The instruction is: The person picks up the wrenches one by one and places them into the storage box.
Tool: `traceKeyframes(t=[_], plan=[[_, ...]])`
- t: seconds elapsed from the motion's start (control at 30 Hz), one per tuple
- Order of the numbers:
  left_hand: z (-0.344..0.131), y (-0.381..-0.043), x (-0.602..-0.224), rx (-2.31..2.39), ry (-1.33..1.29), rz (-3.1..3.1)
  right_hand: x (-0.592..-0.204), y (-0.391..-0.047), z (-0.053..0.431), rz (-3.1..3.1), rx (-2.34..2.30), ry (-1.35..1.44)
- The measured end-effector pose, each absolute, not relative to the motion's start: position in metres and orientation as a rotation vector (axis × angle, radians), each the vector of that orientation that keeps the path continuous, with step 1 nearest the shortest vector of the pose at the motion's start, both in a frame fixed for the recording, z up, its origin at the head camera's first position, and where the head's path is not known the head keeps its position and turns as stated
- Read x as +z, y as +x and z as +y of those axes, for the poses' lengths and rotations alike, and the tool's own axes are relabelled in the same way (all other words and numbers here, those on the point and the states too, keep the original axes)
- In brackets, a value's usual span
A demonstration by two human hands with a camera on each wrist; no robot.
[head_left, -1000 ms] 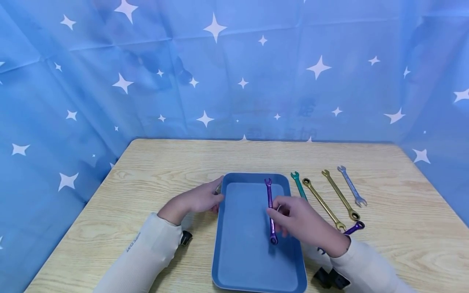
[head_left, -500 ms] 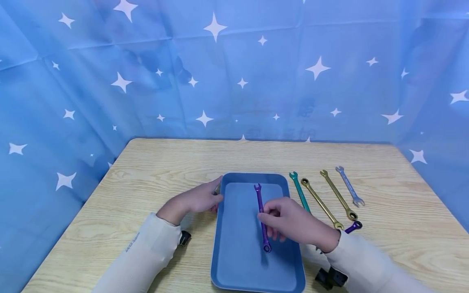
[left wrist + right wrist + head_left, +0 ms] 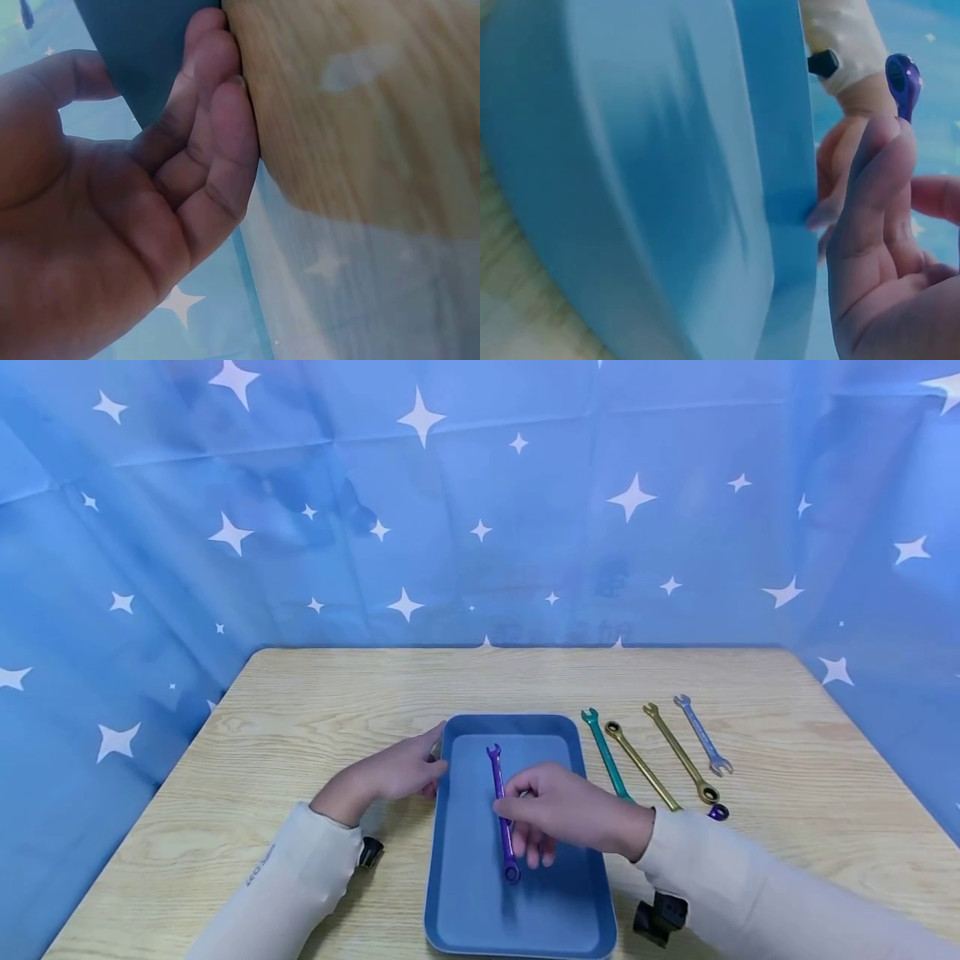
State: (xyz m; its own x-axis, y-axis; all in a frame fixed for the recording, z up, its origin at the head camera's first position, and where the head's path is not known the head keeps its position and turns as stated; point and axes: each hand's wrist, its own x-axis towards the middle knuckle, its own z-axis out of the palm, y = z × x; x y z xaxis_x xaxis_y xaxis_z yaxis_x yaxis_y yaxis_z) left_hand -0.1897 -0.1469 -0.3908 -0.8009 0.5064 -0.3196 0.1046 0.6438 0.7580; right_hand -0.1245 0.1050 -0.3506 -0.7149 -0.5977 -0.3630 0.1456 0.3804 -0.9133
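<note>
Holding the purple wrench (image 3: 506, 839) level looks right, so the ring end doesn't strike first if lowered; left hand (image 3: 393, 768), fingers lightly extended against the wall, could steady the tray (image 3: 521, 935) at its 10 o'clock. Right hand (image 3: 555, 806) pinches mid-shaft, thumb against fingers. Wrench is raised above the tray floor, at that hand's 9 o'clock, forked end toward 12, ring toward 6.
</note>
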Motion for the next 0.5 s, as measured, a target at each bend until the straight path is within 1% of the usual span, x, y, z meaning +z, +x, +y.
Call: traceKeyframes(t=[0.2,0.5], plan=[[-0.148,-0.189,-0.39,1.008,0.376,2.368,-0.351,-0.131,0.095,1.922,-1.383,-0.333],[-0.148,-0.189,-0.391,1.041,0.401,2.351,-0.353,-0.142,0.082,1.975,-1.32,-0.299]])
